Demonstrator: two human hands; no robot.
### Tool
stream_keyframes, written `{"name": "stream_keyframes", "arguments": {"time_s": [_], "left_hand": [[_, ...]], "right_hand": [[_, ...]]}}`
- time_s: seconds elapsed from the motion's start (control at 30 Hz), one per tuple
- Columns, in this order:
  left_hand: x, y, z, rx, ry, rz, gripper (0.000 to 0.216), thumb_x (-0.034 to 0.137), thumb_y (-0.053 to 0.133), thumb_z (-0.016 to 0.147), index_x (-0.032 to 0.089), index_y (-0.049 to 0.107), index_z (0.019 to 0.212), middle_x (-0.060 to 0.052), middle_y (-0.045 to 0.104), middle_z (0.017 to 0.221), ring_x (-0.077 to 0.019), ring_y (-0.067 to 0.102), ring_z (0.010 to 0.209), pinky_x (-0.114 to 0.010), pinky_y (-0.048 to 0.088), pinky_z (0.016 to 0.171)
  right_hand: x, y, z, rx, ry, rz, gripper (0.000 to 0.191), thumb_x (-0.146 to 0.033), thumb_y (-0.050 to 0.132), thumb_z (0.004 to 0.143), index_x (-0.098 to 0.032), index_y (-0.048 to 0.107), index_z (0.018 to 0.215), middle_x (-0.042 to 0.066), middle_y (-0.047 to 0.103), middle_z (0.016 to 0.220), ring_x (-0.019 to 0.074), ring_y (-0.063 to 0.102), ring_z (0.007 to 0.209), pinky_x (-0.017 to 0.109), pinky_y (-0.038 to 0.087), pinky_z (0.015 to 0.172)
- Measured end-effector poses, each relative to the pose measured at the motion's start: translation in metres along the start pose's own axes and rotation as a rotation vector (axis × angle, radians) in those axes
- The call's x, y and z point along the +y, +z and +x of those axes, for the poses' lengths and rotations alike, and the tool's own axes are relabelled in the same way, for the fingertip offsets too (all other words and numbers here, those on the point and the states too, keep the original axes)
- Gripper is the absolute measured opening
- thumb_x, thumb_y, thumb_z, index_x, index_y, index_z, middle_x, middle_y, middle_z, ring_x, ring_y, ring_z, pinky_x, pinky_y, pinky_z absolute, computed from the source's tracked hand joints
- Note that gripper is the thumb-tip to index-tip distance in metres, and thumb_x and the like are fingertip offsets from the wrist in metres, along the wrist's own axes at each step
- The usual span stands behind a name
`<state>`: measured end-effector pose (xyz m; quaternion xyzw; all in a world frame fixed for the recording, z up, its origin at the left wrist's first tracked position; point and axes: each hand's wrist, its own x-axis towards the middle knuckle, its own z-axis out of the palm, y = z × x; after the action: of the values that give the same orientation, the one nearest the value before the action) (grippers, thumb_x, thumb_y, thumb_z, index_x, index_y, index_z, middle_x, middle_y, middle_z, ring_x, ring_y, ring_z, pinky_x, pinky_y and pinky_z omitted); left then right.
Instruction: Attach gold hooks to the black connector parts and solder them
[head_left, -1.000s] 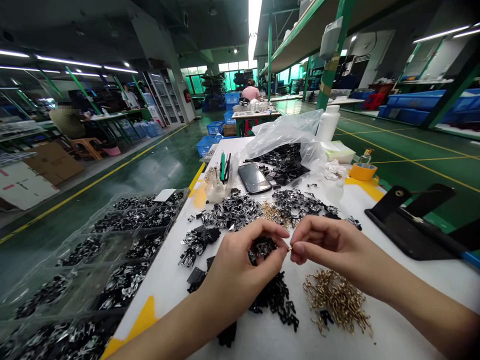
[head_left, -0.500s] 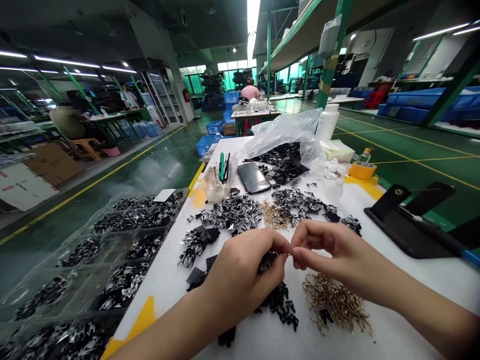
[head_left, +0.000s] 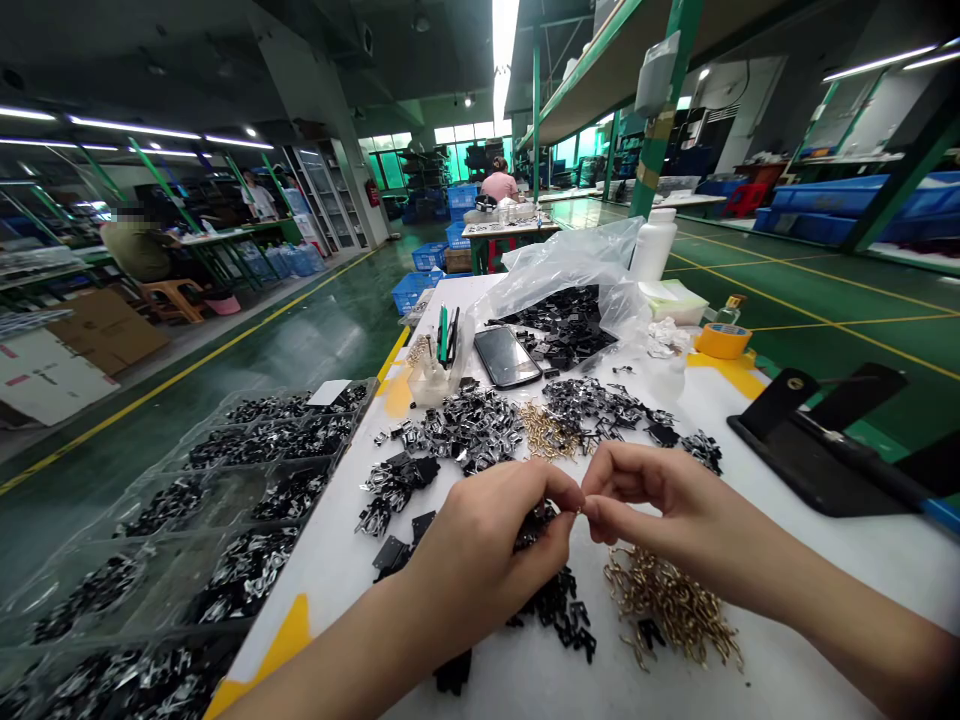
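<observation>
The left hand [head_left: 480,565] is curling its fingers shut around black metal clips [head_left: 536,526], while the right hand [head_left: 660,510] is pinching a tiny brass hook [head_left: 578,510] between its fingers [head_left: 607,520], held above the bench [head_left: 517,680] near a heap of brass hooks [head_left: 667,610].

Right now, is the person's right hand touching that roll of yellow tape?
Apart: the head view shows the right hand well short of the roll of yellow tape, with clips and white table between them.
</observation>
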<state>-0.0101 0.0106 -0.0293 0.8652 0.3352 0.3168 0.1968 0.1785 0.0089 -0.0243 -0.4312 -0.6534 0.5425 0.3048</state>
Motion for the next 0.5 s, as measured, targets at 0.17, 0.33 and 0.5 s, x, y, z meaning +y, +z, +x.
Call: {"name": "stream_keyframes", "arguments": {"time_s": [0.17, 0.33, 0.5], "left_hand": [[0.0016, -0.0011, -0.0003, -0.024, -0.027, 0.006, 0.011, 0.010, 0.050, 0.084, 0.016, 0.056, 0.090, -0.003, 0.066, 0.080, -0.0138, 0.062, 0.073, -0.024, 0.046, 0.066], [0.0028, 0.0000, 0.0000, 0.002, -0.020, 0.013, 0.013, 0.006, 0.049, 0.077, 0.018, 0.053, 0.077, 0.000, 0.060, 0.069, -0.0126, 0.056, 0.062, -0.024, 0.042, 0.058], [0.0030, 0.0018, -0.0002, 0.034, -0.041, -0.032, 0.015, 0.004, 0.048, 0.071, 0.019, 0.051, 0.072, 0.001, 0.057, 0.065, -0.0119, 0.052, 0.057, -0.024, 0.040, 0.054]], "right_hand": [[0.0003, 0.0006, 0.0000, -0.011, -0.019, -0.001, 0.008, -0.021, 0.057, 0.083, -0.019, 0.056, 0.076, -0.001, 0.059, 0.068, 0.0127, 0.054, 0.067, 0.025, 0.040, 0.061], [0.0013, 0.0022, -0.0002, -0.022, -0.046, -0.009, 0.008, -0.020, 0.054, 0.086, -0.019, 0.056, 0.078, -0.001, 0.060, 0.070, 0.0121, 0.055, 0.069, 0.025, 0.041, 0.064], [0.0016, 0.0041, -0.0003, -0.021, -0.073, 0.000, 0.008, -0.017, 0.053, 0.085, -0.019, 0.056, 0.078, 0.000, 0.059, 0.072, 0.0124, 0.055, 0.070, 0.025, 0.042, 0.065]]}}
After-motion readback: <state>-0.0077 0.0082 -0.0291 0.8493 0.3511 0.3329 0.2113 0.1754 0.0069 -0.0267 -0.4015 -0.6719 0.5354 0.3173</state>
